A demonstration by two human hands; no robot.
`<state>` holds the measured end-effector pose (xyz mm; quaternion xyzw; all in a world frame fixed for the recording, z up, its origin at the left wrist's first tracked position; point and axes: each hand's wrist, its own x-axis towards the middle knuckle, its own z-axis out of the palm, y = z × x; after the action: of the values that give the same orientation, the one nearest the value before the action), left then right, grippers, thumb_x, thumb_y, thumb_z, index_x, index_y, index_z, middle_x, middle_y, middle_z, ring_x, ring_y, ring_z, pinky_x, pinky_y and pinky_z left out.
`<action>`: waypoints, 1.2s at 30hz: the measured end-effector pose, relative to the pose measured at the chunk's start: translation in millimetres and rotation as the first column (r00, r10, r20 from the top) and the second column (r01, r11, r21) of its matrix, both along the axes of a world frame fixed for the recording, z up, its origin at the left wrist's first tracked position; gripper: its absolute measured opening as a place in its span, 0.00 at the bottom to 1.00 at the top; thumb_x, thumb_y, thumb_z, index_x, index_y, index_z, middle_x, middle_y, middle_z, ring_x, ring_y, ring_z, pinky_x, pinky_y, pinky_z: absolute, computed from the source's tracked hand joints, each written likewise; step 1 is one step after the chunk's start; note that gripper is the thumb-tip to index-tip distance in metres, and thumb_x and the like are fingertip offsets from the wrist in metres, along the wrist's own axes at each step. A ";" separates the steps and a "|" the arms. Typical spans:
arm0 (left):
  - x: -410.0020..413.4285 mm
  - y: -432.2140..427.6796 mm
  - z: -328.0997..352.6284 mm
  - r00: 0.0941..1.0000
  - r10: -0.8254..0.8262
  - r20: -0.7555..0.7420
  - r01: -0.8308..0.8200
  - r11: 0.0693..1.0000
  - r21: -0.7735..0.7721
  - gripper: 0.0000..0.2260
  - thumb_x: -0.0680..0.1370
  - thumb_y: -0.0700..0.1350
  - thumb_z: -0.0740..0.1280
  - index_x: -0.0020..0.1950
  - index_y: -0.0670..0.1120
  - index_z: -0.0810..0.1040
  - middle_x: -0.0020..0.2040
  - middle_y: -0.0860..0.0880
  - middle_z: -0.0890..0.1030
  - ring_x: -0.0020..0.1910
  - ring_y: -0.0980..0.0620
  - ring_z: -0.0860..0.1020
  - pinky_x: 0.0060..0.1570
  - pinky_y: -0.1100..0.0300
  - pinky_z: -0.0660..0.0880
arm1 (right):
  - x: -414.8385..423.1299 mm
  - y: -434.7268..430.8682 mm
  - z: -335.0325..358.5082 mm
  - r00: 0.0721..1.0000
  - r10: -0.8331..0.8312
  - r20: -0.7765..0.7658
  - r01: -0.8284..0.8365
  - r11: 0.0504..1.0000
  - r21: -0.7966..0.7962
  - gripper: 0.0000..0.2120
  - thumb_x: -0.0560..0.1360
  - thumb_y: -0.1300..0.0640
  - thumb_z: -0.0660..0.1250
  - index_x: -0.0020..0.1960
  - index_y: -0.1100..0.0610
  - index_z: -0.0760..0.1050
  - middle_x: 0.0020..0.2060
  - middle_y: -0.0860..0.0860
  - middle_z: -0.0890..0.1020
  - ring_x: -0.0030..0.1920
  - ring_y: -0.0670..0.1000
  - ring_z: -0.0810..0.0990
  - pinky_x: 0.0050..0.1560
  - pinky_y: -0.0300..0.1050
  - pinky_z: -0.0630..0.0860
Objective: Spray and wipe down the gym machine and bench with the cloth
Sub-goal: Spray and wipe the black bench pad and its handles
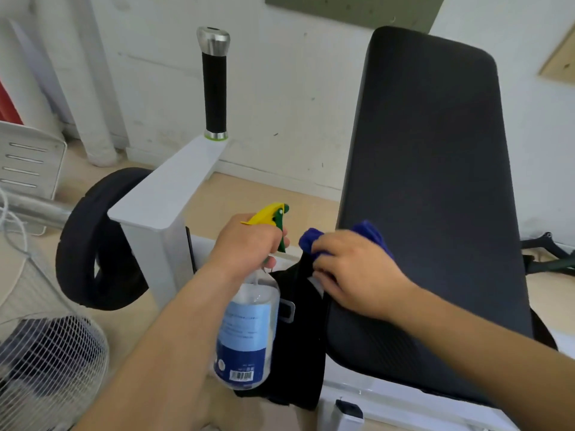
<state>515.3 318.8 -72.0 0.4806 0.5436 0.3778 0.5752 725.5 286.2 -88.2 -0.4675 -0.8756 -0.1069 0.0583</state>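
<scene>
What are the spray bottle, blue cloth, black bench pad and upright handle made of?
The spray bottle looks like clear, glossy plastic, since liquid shows through; its trigger is yellow and green plastic. The cloth is soft, fuzzy fabric, probably microfibre. The bench pad has a matte black padded covering, likely vinyl or synthetic leather. The handle has a black foam- or rubber-like grip and a shiny metal cap.

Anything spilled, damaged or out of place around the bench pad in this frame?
Nothing stands out. The left hand grips the spray bottle, and the right hand holds the blue cloth against the edge of the black pad. No spill shows; only the white wall is scuffed.
</scene>
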 end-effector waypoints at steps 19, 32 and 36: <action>24.5 28.6 19.5 0.985 -0.057 0.165 0.072 0.994 -0.081 0.14 0.70 0.32 0.61 0.47 0.41 0.84 0.44 0.42 0.87 0.34 0.50 0.75 0.36 0.59 0.70 | -11.0 106.4 60.0 0.924 -0.347 0.158 0.344 0.938 0.046 0.13 0.80 0.48 0.64 0.53 0.54 0.84 0.48 0.53 0.81 0.53 0.55 0.75 0.50 0.50 0.75; 30.8 36.8 38.7 0.972 -0.136 0.193 0.155 0.984 -0.083 0.15 0.74 0.31 0.61 0.56 0.37 0.83 0.46 0.43 0.86 0.23 0.61 0.76 0.25 0.69 0.72 | 19.6 124.5 67.6 0.956 -0.281 -0.089 0.290 0.951 0.110 0.10 0.78 0.49 0.69 0.53 0.54 0.81 0.46 0.49 0.76 0.53 0.52 0.72 0.51 0.49 0.75; 50.9 46.3 58.6 0.967 -0.173 0.188 0.184 0.982 -0.044 0.14 0.73 0.31 0.62 0.53 0.39 0.83 0.47 0.41 0.86 0.29 0.57 0.78 0.32 0.65 0.72 | 20.7 126.8 85.8 0.948 -0.253 -0.195 0.316 0.834 0.453 0.06 0.77 0.59 0.71 0.46 0.62 0.81 0.42 0.56 0.80 0.46 0.60 0.76 0.44 0.57 0.78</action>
<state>566.2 365.1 -13.4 0.4731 0.4542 0.3504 0.6686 746.2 413.0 -2.5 -0.5692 -0.7368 -0.2976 0.2109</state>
